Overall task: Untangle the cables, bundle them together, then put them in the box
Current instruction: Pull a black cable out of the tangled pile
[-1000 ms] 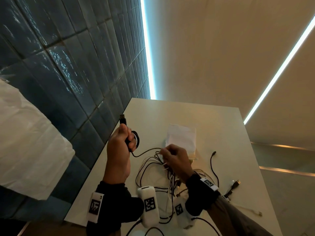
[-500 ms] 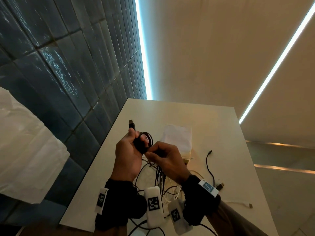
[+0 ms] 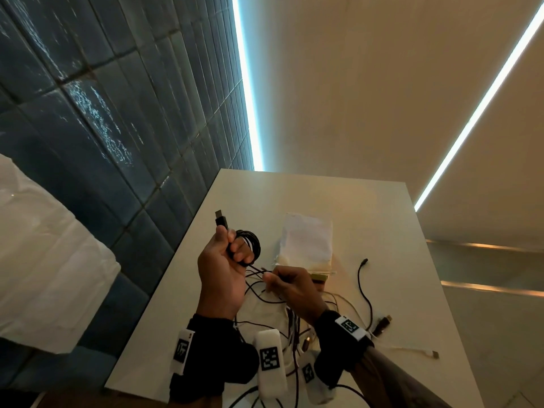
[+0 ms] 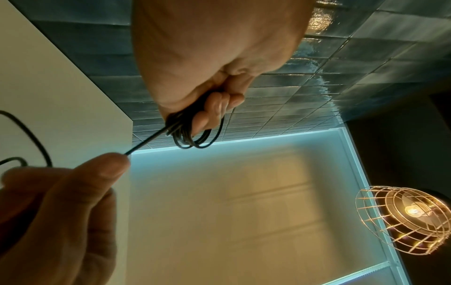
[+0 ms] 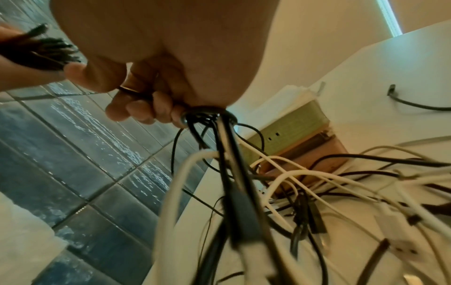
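My left hand (image 3: 226,260) (image 4: 209,108) is raised above the white table (image 3: 382,231) and grips a black cable coil (image 3: 254,245) (image 4: 195,138) looped round its fingers, with the USB plug (image 3: 220,219) sticking up. My right hand (image 3: 282,282) (image 5: 136,104) pinches the same black cable just right of the coil, and the strand runs taut between both hands. Below lies the tangle of black and white cables (image 3: 291,316) (image 5: 305,185). The box (image 3: 307,245) (image 5: 300,135) sits behind the hands under a white sheet.
A loose black cable (image 3: 363,285) and USB connectors (image 3: 382,323) lie on the table right of my right wrist. A white cable end (image 3: 429,353) rests near the front right. The blue tiled wall (image 3: 117,142) runs along the table's left edge.
My right hand has dropped away from the left, drawing the black strand taut. The coil on my left hand's fingers has grown by more loops since a second ago.
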The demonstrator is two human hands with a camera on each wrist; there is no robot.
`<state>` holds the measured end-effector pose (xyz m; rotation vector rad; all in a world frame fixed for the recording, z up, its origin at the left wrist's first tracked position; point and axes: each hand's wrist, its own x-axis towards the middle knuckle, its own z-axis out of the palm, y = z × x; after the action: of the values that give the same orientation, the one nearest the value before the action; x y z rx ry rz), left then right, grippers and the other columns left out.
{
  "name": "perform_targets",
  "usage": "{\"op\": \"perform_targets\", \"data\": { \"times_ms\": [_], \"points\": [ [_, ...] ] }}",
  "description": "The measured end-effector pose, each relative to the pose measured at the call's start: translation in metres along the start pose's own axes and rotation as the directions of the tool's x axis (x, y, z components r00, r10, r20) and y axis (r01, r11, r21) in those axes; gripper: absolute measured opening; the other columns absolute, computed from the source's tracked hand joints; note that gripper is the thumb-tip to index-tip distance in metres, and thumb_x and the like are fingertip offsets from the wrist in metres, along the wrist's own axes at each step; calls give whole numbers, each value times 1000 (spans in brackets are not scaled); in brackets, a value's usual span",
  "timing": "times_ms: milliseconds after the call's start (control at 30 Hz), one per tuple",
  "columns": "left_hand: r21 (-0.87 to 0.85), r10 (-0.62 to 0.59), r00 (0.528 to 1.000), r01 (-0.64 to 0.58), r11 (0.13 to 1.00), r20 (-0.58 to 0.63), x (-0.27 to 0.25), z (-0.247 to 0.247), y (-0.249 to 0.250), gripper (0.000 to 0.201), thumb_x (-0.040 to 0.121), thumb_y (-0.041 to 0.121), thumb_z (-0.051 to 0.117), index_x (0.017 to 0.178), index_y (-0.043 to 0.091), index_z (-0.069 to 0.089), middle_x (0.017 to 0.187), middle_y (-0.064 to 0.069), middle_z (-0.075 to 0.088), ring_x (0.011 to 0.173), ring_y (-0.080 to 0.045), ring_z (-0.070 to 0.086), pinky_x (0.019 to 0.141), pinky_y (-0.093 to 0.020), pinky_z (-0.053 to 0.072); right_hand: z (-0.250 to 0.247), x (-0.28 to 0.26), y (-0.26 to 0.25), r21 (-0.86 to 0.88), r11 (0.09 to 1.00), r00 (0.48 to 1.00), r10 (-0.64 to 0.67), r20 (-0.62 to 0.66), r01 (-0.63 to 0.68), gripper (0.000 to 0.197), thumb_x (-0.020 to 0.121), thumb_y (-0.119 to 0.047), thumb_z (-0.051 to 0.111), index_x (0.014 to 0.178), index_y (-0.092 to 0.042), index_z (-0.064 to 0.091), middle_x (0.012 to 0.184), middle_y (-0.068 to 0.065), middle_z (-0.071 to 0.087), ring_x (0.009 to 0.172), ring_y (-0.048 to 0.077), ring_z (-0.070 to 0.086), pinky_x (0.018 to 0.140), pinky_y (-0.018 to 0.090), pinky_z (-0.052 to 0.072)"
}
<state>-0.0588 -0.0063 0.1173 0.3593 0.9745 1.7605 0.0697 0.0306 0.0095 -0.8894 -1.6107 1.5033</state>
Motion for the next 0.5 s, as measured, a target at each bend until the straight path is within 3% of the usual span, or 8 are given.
{"op": "perform_targets", "data": {
  "times_ms": [200,500],
  "points": [
    [5,23,1000,-23,1000,13,0,-1,5,35,103,29,34,71,16,43,58,5,35,48,-7,30,48,-21,29,-6,-6,14,-6,1000,999,9,42,-9,39,96,-25,57,69,1,66,64,9,52,60,12,43,57,18,35],
    [-11,44,996,-43,999,72,-3,4,25,36,102,28,33,70,17,43,55,7,35,47,-6,28,46,-20,28,-13,-12,22,-73,996,992,64,111,-57,33,99,-15,50,71,-10,64,66,5,51,59,8,43,57,17,36]
  ]
}}
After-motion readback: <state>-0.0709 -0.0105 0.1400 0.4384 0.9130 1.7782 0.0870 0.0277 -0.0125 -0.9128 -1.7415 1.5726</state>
